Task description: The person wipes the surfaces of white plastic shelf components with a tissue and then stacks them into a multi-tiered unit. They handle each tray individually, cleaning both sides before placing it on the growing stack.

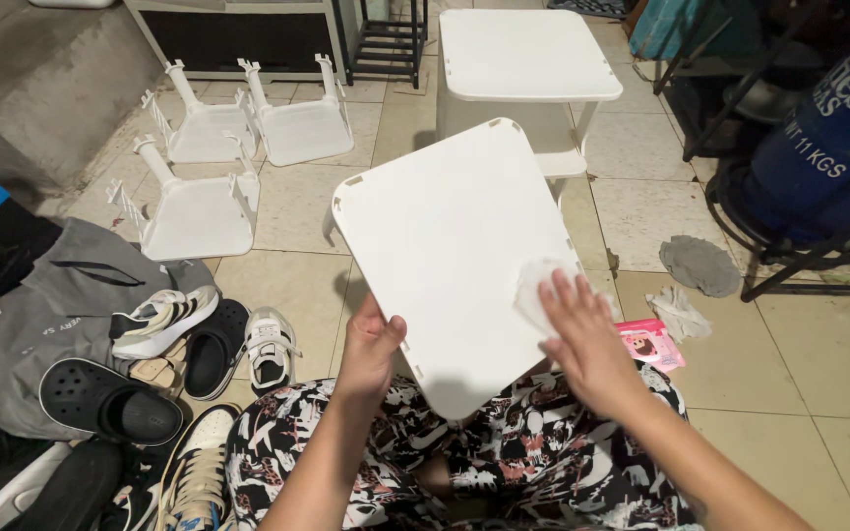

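Both bare forearms reached up and forward from the lower edge of the view, over the person's lap. The left hand (370, 349) was curled in a grip, thumb on the near side and raised, fingers wrapped out of sight behind. The right hand (582, 339) lay flat and palm-down, fingers spread and pointing up and away, wrist bent slightly, forearm running off toward the lower right.

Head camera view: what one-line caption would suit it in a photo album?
Left hand grips a white plastic panel while the right hand presses a white wipe on it.
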